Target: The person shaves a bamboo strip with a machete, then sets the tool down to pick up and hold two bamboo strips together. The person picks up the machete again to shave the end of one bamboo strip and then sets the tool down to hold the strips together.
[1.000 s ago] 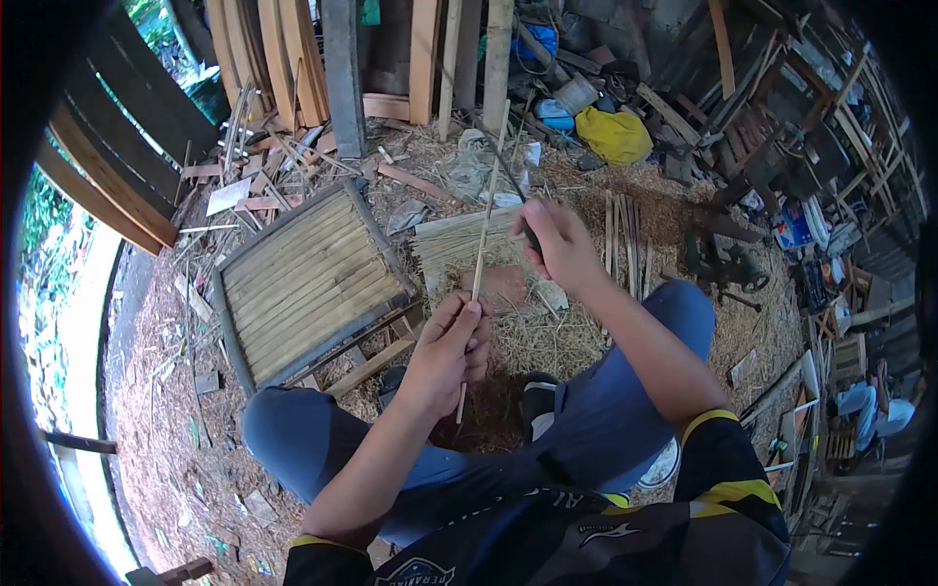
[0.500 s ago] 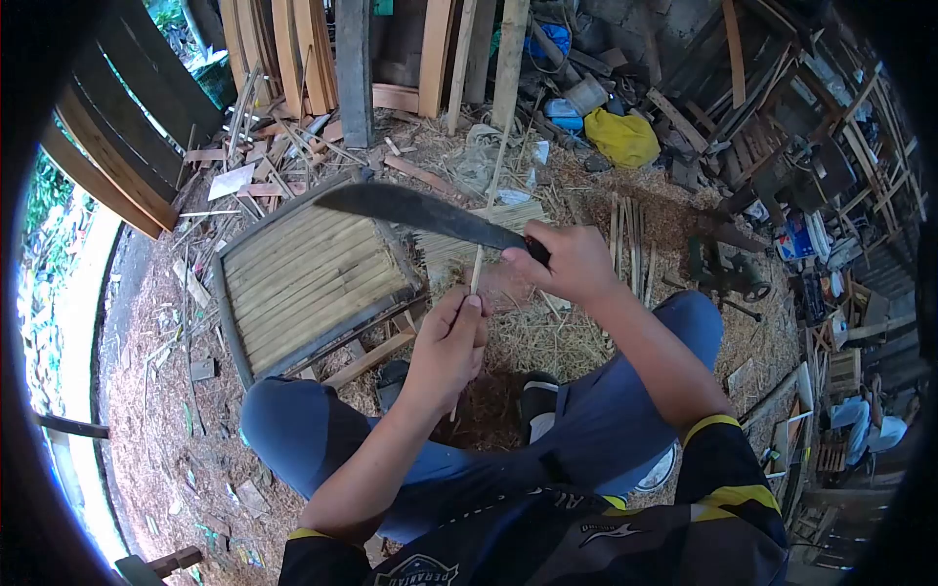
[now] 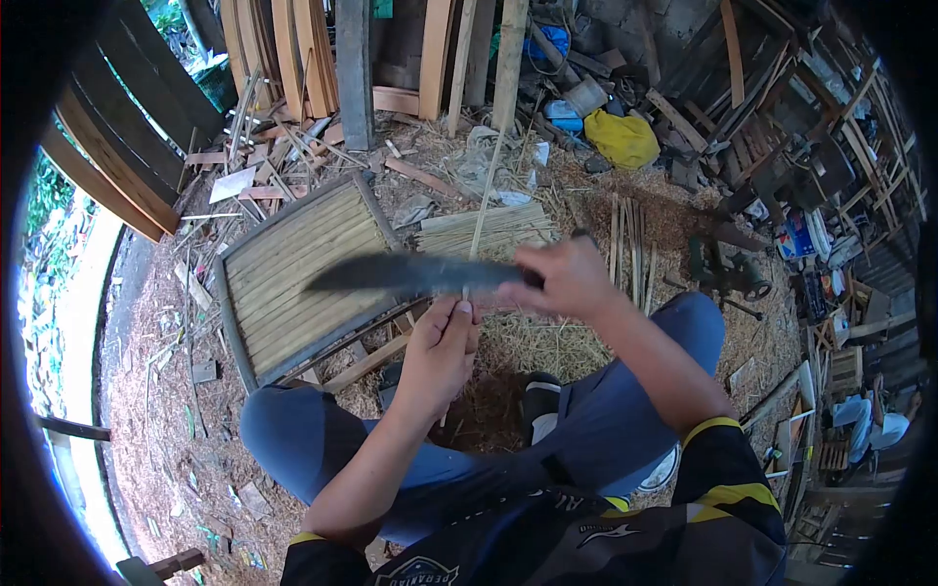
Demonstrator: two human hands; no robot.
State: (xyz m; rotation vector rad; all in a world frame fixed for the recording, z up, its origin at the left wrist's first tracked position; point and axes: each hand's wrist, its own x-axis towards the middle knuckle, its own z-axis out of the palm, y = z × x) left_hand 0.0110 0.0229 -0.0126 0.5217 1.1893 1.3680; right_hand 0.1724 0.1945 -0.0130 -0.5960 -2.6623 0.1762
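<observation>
My left hand [image 3: 445, 344] is closed around a thin bamboo strip [image 3: 483, 210], which runs up and away from me toward the upright planks. In my right hand [image 3: 567, 278] is the handle of a machete [image 3: 401, 274]. Its dark curved blade, slightly blurred, points left and crosses over the strip just above my left thumb. Beyond the blade a bundle of thin strips [image 3: 489, 230] lies on the ground. Under the blade's tip is the corner of a framed bamboo slat panel [image 3: 303, 264].
Shavings [image 3: 547, 342] cover the ground between my knees. More long strips [image 3: 633, 244] lie right of my right hand. A yellow cloth [image 3: 622, 139] and a green metal tool [image 3: 728, 272] sit farther right. Upright planks [image 3: 357, 78] stand at the back, with scrap wood around their feet.
The machete has come down along the strip toward me, closer to my left hand, and its blade has turned more level. My left hand keeps its hold, shifted slightly left and nearer to me.
</observation>
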